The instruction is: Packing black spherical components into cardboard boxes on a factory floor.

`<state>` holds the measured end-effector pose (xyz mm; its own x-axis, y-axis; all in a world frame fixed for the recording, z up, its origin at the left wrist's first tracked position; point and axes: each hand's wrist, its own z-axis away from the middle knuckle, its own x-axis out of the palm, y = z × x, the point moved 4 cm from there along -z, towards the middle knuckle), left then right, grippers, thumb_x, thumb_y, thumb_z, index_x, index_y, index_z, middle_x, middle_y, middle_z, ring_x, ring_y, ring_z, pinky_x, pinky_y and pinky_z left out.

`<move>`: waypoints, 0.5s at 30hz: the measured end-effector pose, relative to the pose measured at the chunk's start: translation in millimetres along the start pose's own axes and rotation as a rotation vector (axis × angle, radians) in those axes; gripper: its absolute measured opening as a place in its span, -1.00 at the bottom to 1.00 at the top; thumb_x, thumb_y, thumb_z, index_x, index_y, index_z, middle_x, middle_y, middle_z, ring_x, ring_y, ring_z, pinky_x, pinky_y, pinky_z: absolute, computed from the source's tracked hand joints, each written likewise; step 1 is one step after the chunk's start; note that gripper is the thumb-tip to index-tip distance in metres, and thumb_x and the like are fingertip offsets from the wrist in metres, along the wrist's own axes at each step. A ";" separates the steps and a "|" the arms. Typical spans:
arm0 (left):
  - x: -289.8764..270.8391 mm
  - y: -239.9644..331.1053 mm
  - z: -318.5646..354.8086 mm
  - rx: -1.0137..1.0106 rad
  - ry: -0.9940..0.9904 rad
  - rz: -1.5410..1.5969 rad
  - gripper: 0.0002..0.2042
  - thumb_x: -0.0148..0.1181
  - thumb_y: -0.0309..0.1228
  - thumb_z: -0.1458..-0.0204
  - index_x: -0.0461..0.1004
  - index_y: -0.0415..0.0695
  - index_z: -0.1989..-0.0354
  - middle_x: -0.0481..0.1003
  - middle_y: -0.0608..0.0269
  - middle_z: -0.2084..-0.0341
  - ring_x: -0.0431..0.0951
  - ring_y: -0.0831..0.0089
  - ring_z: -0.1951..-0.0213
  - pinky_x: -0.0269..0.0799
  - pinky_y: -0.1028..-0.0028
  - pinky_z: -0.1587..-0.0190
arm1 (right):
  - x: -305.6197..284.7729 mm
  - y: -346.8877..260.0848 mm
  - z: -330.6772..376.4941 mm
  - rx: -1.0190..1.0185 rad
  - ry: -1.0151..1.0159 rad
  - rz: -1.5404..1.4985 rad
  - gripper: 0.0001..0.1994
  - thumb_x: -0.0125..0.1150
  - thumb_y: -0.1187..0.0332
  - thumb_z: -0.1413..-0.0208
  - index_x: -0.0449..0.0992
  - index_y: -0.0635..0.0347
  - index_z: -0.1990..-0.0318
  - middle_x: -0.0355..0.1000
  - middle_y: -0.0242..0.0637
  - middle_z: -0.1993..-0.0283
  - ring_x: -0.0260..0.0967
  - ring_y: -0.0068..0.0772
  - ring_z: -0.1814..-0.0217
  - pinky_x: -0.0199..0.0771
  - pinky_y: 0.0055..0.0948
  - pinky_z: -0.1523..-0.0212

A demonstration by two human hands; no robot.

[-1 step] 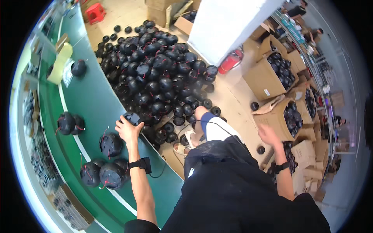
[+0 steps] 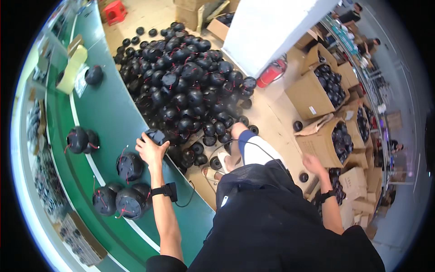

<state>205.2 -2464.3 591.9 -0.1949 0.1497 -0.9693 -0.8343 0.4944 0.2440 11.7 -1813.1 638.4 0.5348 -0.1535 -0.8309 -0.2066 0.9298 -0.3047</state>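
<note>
My left hand (image 2: pixel 152 150) is at the right edge of the green worktable, its fingers and thumb closed round a black, boxy object (image 2: pixel 155 135) with a flat top. What kind of object it is, I cannot make out. Next to that wrist lies a round black housing (image 2: pixel 129 166) with a thin red wire. Nearer me, more round black housings (image 2: pixel 130 202) with red wires sit close together. My right hand (image 2: pixel 313 164) hangs over the floor on the right, open and loosely bent, with nothing visible in it. Both wrists wear black straps.
A big heap of round black housings (image 2: pixel 181 81) covers the floor beyond the table (image 2: pixel 106 104). Cartons (image 2: pixel 312 97) of similar parts stand at the right. A white pillar (image 2: pixel 258 36), a red fire extinguisher (image 2: pixel 272 73) and a red stool (image 2: pixel 115 12) are farther off.
The view has shifted slightly. My right hand has dropped a little toward me. The left hand stays on the black boxy object at the table edge.
</note>
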 end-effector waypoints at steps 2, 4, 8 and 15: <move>-0.3 -0.6 0.4 -0.014 0.020 0.027 0.03 0.59 -0.08 0.45 0.15 -0.17 -0.26 0.21 -0.16 -0.17 0.27 -0.11 -0.16 0.35 0.05 -0.15 | 69.9 135.5 28.7 0.232 -0.283 -0.705 -0.75 0.12 0.29 -0.14 0.53 0.29 0.16 0.49 -0.33 0.38 0.48 -0.35 0.39 0.47 -0.32 0.39; 6.8 -15.0 3.7 -0.023 0.056 0.095 0.03 0.59 -0.09 0.46 0.15 -0.14 -0.26 0.20 -0.16 -0.19 0.25 -0.12 -0.18 0.28 0.04 -0.21 | 88.9 184.1 60.0 0.225 -0.260 -0.258 -0.81 0.12 0.25 -0.15 0.57 0.15 0.32 0.45 -0.37 0.50 0.45 -0.37 0.50 0.44 -0.30 0.49; 2.0 -17.7 21.2 -0.102 0.037 0.065 0.06 0.57 -0.12 0.46 0.10 -0.12 -0.31 0.14 -0.15 -0.24 0.16 -0.11 -0.26 0.28 -0.03 -0.21 | 73.8 199.5 35.2 0.335 -0.524 -0.432 -0.87 0.03 0.37 -0.15 0.52 0.06 0.24 0.45 -0.37 0.42 0.31 -0.45 0.64 0.24 -0.43 0.68; 23.8 63.8 69.8 0.148 -0.029 0.374 0.10 0.57 -0.08 0.52 0.11 -0.13 -0.31 0.14 -0.19 -0.21 0.15 -0.18 -0.24 0.27 0.02 -0.23 | -85.3 22.3 -216.3 -0.143 -0.070 -0.139 -0.75 -0.02 0.36 -0.28 0.46 0.27 -0.01 0.49 -0.25 0.39 0.47 -0.51 0.38 0.47 -0.45 0.42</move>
<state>183.4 -2369.5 586.4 -0.4543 0.3657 -0.8123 -0.6247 0.5192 0.5832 -215.8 -1851.6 601.7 0.6205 -0.2490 -0.7436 -0.2384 0.8435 -0.4814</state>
